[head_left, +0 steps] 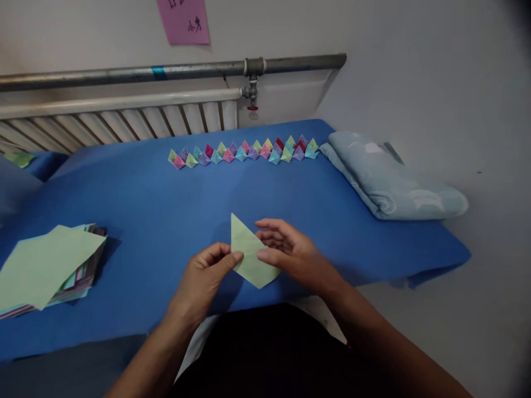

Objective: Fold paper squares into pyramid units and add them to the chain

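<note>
A light green sheet of origami paper [251,249] is held just above the blue table in front of me, one corner pointing up and away. It looks folded, with slanting edges. My left hand [203,276] pinches its left edge, thumb on top and fingers behind. My right hand [298,254] is at the right edge, its thumb lying on the paper and its fingers curled loosely at the far side. Part of the paper's right side is hidden under that hand.
Small folded paper pieces [240,153] in many colours stand in rows at the table's [166,221] back. A stack of coloured paper sheets [50,265] lies at left. A folded pale blue blanket [398,177] rests at right. Behind are a radiator [136,119] and a pipe [199,70].
</note>
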A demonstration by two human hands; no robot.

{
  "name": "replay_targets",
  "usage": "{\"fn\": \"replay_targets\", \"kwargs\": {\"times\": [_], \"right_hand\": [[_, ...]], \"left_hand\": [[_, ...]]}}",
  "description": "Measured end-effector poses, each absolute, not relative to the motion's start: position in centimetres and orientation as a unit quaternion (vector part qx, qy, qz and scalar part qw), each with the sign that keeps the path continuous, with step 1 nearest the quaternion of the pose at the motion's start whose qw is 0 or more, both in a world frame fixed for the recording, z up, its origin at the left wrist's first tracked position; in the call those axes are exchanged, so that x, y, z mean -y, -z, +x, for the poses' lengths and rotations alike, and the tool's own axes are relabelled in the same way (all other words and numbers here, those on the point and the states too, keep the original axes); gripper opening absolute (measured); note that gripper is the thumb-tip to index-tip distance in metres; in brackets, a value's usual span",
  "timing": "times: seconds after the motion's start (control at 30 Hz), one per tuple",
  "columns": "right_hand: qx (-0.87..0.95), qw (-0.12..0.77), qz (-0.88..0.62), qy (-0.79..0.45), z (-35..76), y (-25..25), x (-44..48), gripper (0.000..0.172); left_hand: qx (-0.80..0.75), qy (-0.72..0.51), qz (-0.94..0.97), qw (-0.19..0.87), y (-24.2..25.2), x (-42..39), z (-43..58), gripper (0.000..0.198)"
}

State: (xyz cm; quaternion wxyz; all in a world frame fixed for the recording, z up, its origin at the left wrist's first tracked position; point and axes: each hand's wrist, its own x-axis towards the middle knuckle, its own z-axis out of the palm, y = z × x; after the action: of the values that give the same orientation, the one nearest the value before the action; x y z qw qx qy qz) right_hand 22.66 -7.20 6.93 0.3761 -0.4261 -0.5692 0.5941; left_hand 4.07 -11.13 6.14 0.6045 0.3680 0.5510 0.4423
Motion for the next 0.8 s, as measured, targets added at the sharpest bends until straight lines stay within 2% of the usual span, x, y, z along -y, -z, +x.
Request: {"fn": "replay_targets", "kwargs": {"times": [0.1, 0.17, 0.27, 0.33, 0.4, 0.53, 0.67, 0.8], "right_hand": [[0.526, 0.351, -0.433, -0.642, 21.8, -5.7, 6.9, 0.046], [0.522, 0.34, -0.447, -0.642, 21.4, -5.0, 6.6, 0.045], [0.552, 0.313, -0.49, -0.598, 20.9, -3.9, 5.9, 0.042], [0.599, 0.277, -0.506, -0.556, 20.4, -3.3, 5.3, 0.041], [0.653, 0.237, -0.503, -0.514, 20.0, -2.7, 4.9, 0.041], [0.722, 0.196, -0.499, -0.438, 20.0, -2.1, 4.6, 0.046], [0.734, 0.217, -0.486, -0.421, 22.1, -2.7, 6.0, 0.051], [0.782, 0.256, -0.389, -0.415, 24.6, -3.1, 8.3, 0.042]], "left_hand": [[-0.558, -0.415, 0.349, 0.629, -5.2, 10.8, 4.2, 0.02], [-0.583, -0.411, 0.39, 0.582, -4.6, 10.8, 3.9, 0.018], [-0.619, -0.43, 0.545, 0.368, -3.9, 11.0, 3.2, 0.016], [-0.58, -0.408, 0.668, 0.226, -3.4, 11.1, 2.8, 0.016], [-0.516, -0.347, 0.766, 0.163, -2.8, 11.1, 2.8, 0.02], [-0.472, -0.254, 0.836, 0.115, -1.4, 10.9, 3.0, 0.02], [-0.464, -0.245, 0.847, 0.091, -0.7, 11.1, 2.8, 0.021], [-0.448, -0.242, 0.856, 0.095, -1.0, 11.6, 2.3, 0.022]]}}
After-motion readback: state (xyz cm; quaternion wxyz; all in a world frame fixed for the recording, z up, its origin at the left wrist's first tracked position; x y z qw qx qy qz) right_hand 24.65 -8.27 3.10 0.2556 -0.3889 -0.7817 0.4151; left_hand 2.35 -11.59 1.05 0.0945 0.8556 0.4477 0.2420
